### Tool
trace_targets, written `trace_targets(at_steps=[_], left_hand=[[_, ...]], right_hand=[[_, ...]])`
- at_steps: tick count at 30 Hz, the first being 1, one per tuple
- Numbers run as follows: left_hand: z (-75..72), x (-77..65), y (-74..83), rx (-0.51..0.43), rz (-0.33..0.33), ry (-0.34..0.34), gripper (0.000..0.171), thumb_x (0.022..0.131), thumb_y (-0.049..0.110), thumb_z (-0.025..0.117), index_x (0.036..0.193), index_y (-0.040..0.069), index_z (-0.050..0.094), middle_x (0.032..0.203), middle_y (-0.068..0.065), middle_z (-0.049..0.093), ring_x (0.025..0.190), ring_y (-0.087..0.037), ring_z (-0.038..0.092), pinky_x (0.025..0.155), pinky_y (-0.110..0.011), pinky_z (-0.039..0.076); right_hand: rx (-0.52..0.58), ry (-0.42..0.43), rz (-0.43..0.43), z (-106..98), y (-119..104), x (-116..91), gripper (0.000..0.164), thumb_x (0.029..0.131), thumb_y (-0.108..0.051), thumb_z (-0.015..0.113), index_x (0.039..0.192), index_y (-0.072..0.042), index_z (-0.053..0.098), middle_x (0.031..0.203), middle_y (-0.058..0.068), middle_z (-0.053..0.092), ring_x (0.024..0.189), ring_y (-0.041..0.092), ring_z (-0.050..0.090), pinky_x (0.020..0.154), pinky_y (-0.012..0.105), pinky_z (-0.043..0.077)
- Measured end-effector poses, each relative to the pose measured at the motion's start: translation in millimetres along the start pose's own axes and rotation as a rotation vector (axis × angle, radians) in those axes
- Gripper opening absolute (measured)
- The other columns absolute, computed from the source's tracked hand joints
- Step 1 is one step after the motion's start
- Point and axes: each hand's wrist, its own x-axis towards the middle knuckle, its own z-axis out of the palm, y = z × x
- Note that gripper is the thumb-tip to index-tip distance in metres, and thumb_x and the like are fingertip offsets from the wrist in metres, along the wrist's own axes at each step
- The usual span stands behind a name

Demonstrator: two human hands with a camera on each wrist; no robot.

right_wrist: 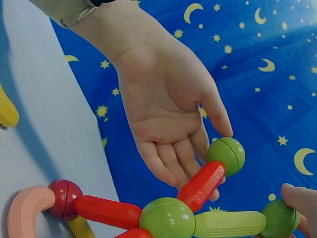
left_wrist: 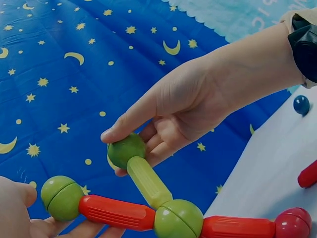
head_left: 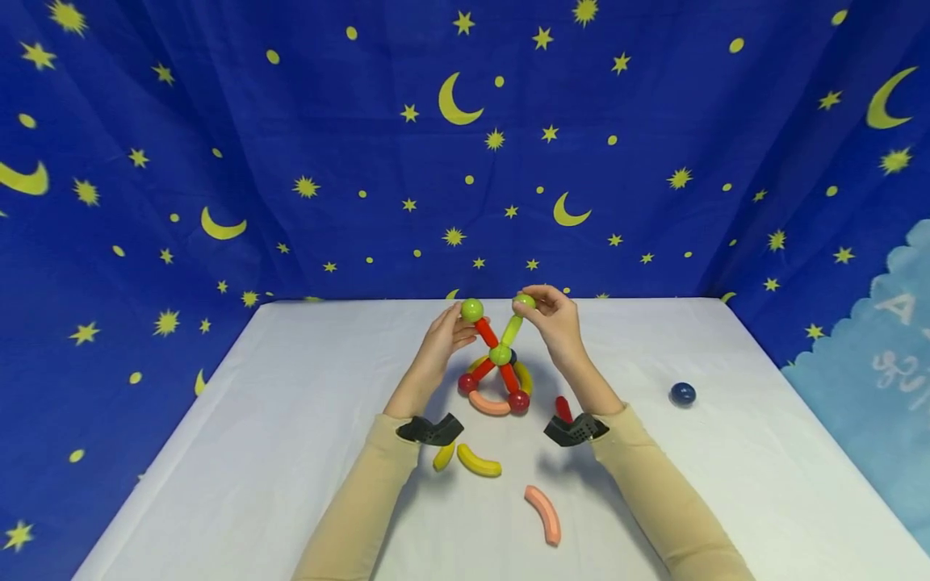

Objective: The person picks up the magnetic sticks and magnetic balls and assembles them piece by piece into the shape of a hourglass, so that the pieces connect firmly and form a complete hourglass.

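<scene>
One toy of balls and rods (head_left: 500, 355) stands in the middle of the table (head_left: 305, 460); the left hand (head_left: 438, 349), fingers loosely extended, is at its left green ball (head_left: 472, 310), the right hand (head_left: 558, 324) pinches its right green ball (head_left: 524, 303), a loose pink rod (head_left: 542, 514) lies near

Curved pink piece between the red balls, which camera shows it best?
The head view: the curved pink piece shows end to end, between the red balls. The right wrist view shows it closer, but cropped at the bottom; the left wrist view misses it.
</scene>
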Motion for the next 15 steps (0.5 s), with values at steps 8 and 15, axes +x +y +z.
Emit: trace_targets(at_steps=[8, 15], left_hand=[[1.7, 1.8, -3.9, -0.011, -0.031, -0.059, 0.051, 0.104, 0.04, 0.025, 0.13, 0.003, 0.05, 0.129, -0.021, 0.059, 0.12, -0.031, 0.057, 0.108, -0.044, 0.041], [2.5, 4.5, -10.5, -0.045, -0.017, -0.164, 0.06, 0.103, 0.047, 0.013, 0.133, 0.006, 0.045, 0.133, -0.026, 0.054, 0.128, -0.035, 0.05, 0.113, -0.046, 0.034]], right_hand=[[-0.027, -0.019, 0.044, -1, 3, -1, 0.035, 0.088, -0.011, 0.067, 0.117, 0.006, 0.057, 0.095, -0.012, 0.066, 0.087, 0.0, 0.065, 0.082, 0.015, 0.053], [-0.074, 0.014, 0.088, -5, 1, 0, 0.036, 0.095, -0.022, 0.057, 0.12, 0.003, 0.057, 0.096, -0.011, 0.063, 0.086, 0.001, 0.062, 0.078, 0.019, 0.055]])
